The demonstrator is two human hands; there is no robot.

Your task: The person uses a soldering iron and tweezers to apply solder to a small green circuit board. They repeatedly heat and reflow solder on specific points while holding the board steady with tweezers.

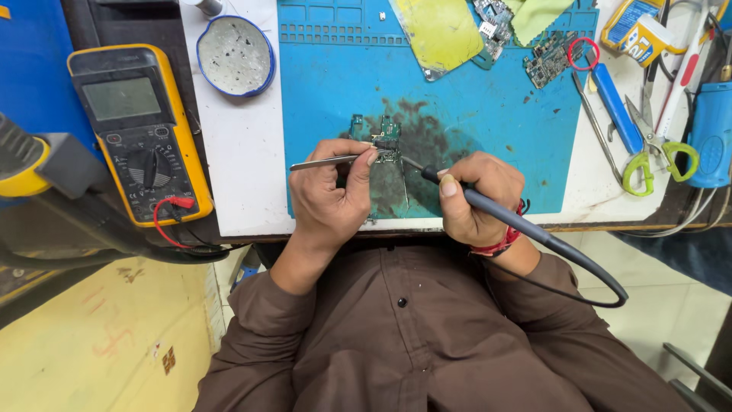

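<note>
At centre frame on the blue mat [488, 152], left hand [329, 194] pinches tweezers [324, 162] against the small circuit board [386, 139]; right hand [476, 200] closes round the soldering iron [488, 210]. Board looks light, stiff, fragile: best held by its edges.

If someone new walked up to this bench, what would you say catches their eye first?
Probably the two hands at the centre: the left hand holds tweezers to a small green circuit board while the right hand points a soldering iron at it, over a scorched patch of the blue work mat. Next, the yellow multimeter at the left.
</note>
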